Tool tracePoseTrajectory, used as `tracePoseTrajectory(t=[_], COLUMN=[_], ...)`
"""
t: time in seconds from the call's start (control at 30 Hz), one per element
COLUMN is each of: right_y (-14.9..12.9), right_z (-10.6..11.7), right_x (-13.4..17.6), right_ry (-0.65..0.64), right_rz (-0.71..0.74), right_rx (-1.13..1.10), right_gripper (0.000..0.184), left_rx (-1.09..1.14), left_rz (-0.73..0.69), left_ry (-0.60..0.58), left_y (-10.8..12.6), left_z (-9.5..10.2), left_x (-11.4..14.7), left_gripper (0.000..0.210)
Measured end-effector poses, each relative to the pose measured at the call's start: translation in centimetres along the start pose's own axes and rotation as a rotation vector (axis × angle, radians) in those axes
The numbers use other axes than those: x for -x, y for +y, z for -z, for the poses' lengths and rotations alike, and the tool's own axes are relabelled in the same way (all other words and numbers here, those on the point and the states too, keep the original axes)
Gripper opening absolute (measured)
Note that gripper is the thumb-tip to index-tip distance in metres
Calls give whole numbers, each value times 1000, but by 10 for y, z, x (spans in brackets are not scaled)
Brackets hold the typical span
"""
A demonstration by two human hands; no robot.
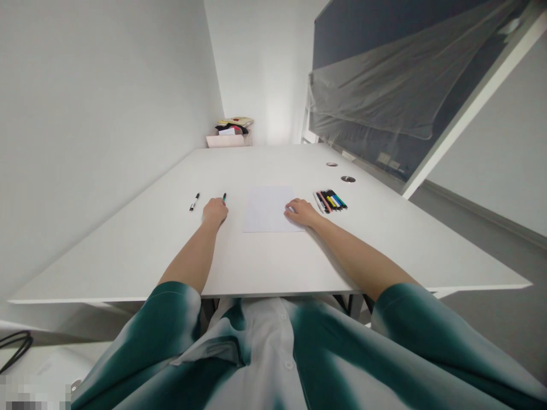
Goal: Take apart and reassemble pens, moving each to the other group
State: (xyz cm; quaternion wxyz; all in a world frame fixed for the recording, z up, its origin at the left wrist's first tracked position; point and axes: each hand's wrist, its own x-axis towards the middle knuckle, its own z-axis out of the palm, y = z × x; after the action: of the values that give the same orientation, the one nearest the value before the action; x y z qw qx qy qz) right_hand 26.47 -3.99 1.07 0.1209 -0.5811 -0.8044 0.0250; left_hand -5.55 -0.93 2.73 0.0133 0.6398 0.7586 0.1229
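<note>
A white sheet of paper (269, 209) lies flat on the white table in front of me. My left hand (215, 211) is left of the sheet, its fingers closed on a dark marker with a green part (224, 197) whose end sticks out past them. The rest of that marker is hidden. On the sheet's right side rests my right hand (301, 212), fingers slightly bent and apart, holding nothing I can see. Farther left, a black-and-white marker (195, 202) lies alone. Several coloured markers (330, 201) lie side by side just right of my right hand.
At the table's far left end stands a pale pink box (225, 140) with cloth items piled in it. Two round metal cable holes (348, 179) are set along the right edge. A dark panel under plastic film (376, 91) leans over the right side; a wall borders the left.
</note>
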Motion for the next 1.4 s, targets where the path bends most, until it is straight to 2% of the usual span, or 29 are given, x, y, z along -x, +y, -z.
tracePoseTrajectory(t=[0.1, 0.2, 0.3, 0.37, 0.43, 0.57, 0.63, 0.7, 0.8, 0.93, 1.1, 1.2, 1.33, 1.4], right_y=[0, 1, 1, 1, 1, 1, 0, -2, -7, -17, -16, -7, 5, 7], right_z=[-1, -1, -2, -2, -2, -2, -2, -1, 2, 4, -2, -6, -8, -7], right_x=[0, -1, -1, -1, -1, -1, -1, -1, 0, 2, -5, -11, -13, -13], right_ry=[-2, 1, 6, 3, -1, 5, 37, 95, 187, 220, 225, 278, 254, 226], right_rz=[1, 1, -1, 2, 3, -1, 2, 19, 79, 135, 166, 110, 19, -6], right_rx=[4, 9, 14, 15, 12, -4, -26, -61, -138, -284, -482, -624, -772, -842], right_gripper=[39, 39, 39, 39, 39, 39, 40, 41, 42, 43, 30, 29, 26, 23], left_rx=[8, 4, -23, -28, -24, 42, 135, 213, 209, 209, 280, 358, 440, 497], left_rz=[-6, -4, -91, -155, -177, -182, -283, -428, -602, -720, -809, -755, -633, -601], left_ry=[-12, -98, -182, -195, -150, 16, 47, 13, -56, -138, -148, -70, 257, 375], left_y=[5, 11, 18, 21, 25, 37, 46, 56, 70, 83, 91, 89, 80, 76], left_z=[0, 4, 6, 6, 3, -3, -6, -8, -13, -22, -27, -23, -16, -15], left_x=[1, 1, 0, 1, 4, 14, 21, 27, 37, 48, 57, 57, 48, 42], left_gripper=[37, 36, 33, 32, 32, 37, 41, 46, 62, 76, 80, 66, 38, 34])
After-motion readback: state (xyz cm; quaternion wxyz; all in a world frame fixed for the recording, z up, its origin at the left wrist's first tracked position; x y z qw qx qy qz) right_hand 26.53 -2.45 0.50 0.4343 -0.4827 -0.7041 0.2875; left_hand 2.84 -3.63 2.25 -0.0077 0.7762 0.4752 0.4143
